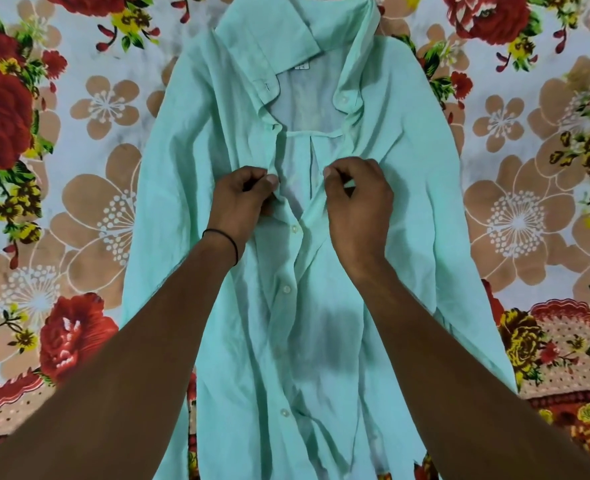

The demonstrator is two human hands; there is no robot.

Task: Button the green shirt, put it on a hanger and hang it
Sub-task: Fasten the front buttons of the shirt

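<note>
Floral sheet (79,168) covers the surface. Green shirt (373,116) lies flat on it, collar farthest from the person, front open above the hands. Left hand (241,199) pinches one front edge. Right hand (359,202) pinches the other, fingers curled. Three buttons (286,289) show below the hands. Black band (224,237) circles the left wrist.

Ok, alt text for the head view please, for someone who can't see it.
The left hand and right hand each pinch a front edge of the green shirt, open at the chest. It lies flat on a floral bedsheet, buttons visible below the hands.
</note>
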